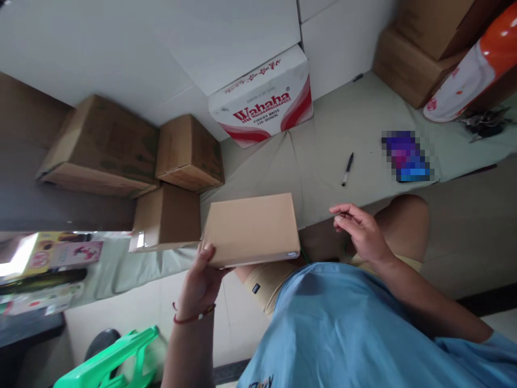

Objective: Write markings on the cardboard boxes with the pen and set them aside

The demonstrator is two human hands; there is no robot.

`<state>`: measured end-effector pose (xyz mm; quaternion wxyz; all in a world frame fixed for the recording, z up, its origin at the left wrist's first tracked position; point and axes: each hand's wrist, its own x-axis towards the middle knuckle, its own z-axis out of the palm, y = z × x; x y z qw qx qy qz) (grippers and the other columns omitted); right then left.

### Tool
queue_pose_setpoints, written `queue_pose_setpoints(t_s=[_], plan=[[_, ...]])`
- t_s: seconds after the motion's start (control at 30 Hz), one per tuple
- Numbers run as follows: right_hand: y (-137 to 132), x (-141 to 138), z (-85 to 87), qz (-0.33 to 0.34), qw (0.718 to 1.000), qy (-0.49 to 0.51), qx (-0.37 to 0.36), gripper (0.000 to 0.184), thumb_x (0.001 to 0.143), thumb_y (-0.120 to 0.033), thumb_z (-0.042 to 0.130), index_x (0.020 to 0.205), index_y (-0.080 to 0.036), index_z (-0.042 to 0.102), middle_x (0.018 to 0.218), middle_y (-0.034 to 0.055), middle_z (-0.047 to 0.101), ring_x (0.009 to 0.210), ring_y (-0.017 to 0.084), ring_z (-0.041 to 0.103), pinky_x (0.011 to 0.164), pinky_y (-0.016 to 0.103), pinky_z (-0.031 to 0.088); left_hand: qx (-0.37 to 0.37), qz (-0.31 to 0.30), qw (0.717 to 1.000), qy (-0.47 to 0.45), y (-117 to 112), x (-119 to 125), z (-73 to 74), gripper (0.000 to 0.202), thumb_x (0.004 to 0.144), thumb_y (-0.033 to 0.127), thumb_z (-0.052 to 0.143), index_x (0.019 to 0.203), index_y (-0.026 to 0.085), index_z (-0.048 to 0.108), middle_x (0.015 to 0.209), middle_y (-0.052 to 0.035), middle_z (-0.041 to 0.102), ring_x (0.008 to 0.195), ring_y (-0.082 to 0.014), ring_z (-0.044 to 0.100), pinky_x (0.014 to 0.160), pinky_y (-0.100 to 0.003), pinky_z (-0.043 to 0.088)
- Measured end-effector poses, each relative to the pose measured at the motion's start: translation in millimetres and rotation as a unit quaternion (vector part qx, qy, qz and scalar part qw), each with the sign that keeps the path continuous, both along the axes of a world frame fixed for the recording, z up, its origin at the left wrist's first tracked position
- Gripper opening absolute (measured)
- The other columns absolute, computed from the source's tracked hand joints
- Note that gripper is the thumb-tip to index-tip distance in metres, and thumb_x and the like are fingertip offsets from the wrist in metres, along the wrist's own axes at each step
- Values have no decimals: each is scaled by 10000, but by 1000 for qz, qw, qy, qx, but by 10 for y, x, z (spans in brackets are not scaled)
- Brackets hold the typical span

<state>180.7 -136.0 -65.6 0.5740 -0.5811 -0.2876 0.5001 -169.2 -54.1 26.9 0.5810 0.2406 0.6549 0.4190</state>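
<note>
My left hand (200, 280) grips the near left corner of a flat tan cardboard box (252, 229), with the thumb on top, holding it level above my lap. A red string bracelet circles that wrist. My right hand (359, 226) hovers to the right of the box, above my bare knee, with its fingers loosely curled and the fingertips drawn together; nothing visible sits between them. A black pen (347, 168) lies on the pale cloth beyond the right hand.
A white Wahaha water carton (262, 97) stands against the white wall. Brown cartons (100, 143) are stacked at left, more (420, 54) at far right beside an orange-white bag (472, 67). A blurred-out dark item (407, 156) lies on the cloth. A green plastic stool (109, 364) sits lower left.
</note>
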Motion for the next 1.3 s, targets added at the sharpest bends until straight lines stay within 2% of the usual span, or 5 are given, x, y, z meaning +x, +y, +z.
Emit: queue_pose_setpoints(t_s=[0.23, 0.33, 0.47, 0.77, 1.3], plan=[[25, -71, 24, 67, 998, 1, -12, 331, 888, -426, 738, 1147, -224, 772, 795, 17, 696, 787, 173, 652, 767, 320, 572, -87, 20, 989, -117, -147, 162, -145, 417, 894, 477, 733, 1229, 231, 702, 1137, -93, 757, 912, -320, 777, 751, -597, 714], [15, -104, 3, 104, 994, 21, -8, 456, 908, -407, 736, 1332, -240, 720, 1125, 67, 776, 819, 151, 673, 809, 325, 597, -109, -6, 981, -162, -198, 97, -206, 411, 942, 425, 692, 1301, 227, 664, 1156, -122, 768, 923, -344, 788, 716, -608, 707], [7, -174, -53, 122, 989, 82, 28, 686, 899, -418, 781, 1544, -289, 584, 1600, 111, 582, 886, 123, 691, 881, 332, 626, -133, -53, 950, -276, -248, -72, -382, 364, 1015, 403, 570, 1318, 220, 655, 1128, -158, 804, 977, -412, 802, 754, -708, 675], [-22, -209, 145, 207, 965, 127, 101, 615, 926, -474, 809, 1494, -279, 679, 1391, 79, 746, 1285, 274, 718, 1128, 410, 584, -186, -173, 870, -422, -347, -176, -926, 462, 1028, 486, 529, 1245, 174, 791, 1254, -176, 821, 1157, -416, 785, 1030, -672, 607], [-81, -293, 60, 204, 962, 120, 134, 650, 983, -492, 754, 1574, -280, 583, 1452, 95, 684, 1215, 215, 725, 1039, 328, 609, -187, -125, 896, -383, -381, -406, -1156, 449, 1070, 428, 477, 1346, 249, 783, 1212, -127, 842, 1137, -353, 809, 1036, -582, 635]])
